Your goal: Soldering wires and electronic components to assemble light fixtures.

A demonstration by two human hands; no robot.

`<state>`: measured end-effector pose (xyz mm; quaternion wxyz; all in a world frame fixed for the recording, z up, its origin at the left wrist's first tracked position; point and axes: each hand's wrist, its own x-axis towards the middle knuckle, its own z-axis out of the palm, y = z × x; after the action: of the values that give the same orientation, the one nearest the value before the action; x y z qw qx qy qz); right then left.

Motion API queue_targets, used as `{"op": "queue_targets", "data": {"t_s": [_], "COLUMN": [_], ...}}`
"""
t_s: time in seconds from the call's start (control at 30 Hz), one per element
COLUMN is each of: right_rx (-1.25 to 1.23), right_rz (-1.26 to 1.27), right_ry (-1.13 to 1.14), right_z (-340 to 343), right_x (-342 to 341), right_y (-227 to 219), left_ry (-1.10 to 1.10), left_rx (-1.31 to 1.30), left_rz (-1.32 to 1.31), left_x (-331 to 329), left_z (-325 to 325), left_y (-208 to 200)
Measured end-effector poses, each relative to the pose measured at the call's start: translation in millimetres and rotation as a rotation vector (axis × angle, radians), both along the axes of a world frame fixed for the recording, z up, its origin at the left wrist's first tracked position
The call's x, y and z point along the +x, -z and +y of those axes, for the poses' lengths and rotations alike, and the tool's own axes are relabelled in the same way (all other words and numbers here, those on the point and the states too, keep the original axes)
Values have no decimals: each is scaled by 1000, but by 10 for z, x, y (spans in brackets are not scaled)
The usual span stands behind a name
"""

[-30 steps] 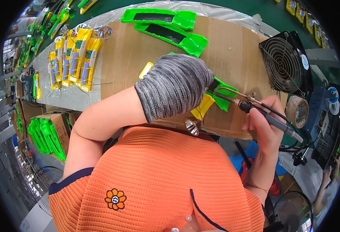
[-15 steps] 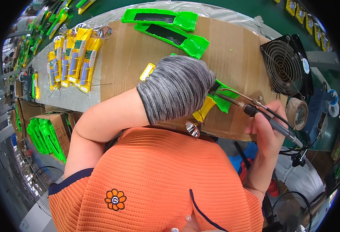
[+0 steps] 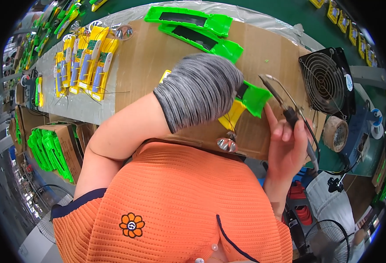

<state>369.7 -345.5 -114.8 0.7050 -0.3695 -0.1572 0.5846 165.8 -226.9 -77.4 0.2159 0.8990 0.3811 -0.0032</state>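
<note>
Silver reflector [image 3: 227,145] nearest, my right hand [image 3: 288,141] wrapped around a soldering iron [image 3: 291,115], green housing [image 3: 257,99] partly hidden by my gloved left hand [image 3: 204,90], whose grasp I cannot tell, two green shells [image 3: 221,25] beyond on the cardboard-covered worktop [image 3: 274,52].

Top [image 3: 171,188] — bright orange knit, horizontally ribbed, with rows of small perforations. Left sleeve [image 3: 76,199]: short, orange, finished with a wide navy band [image 3: 76,204]. Flower emblem [image 3: 132,225], on the wearer's left: rounded orange petals, dark outlines, dark-and-white centre. Front opening: edged in curved navy piping [image 3: 223,230]; small round pale button [image 3: 215,247] beside it. Left hand [image 3: 219,83]: grey-and-black marled knit glove [image 3: 193,94], fine streaks, narrow dark hem at the wrist. Right hand [image 3: 288,139] — bare, as are both forearms.
</note>
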Motion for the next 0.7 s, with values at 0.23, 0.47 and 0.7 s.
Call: {"op": "queue_targets", "data": {"t_s": [0.23, 0.47, 0.7], "right_rx": [45, 62, 116], "right_rz": [-77, -94, -124], "right_ry": [-71, -33, -71], "right_z": [193, 70, -96], "right_x": [-8, 5, 62], "right_y": [33, 17, -4], "left_ry": [-111, -26, 200], "left_rx": [109, 257, 294], "left_rz": [-9, -360, -97], "left_x": [-75, -409, -1325], "left_z": [14, 77, -10], "left_y": [-3, -49, -301]}}
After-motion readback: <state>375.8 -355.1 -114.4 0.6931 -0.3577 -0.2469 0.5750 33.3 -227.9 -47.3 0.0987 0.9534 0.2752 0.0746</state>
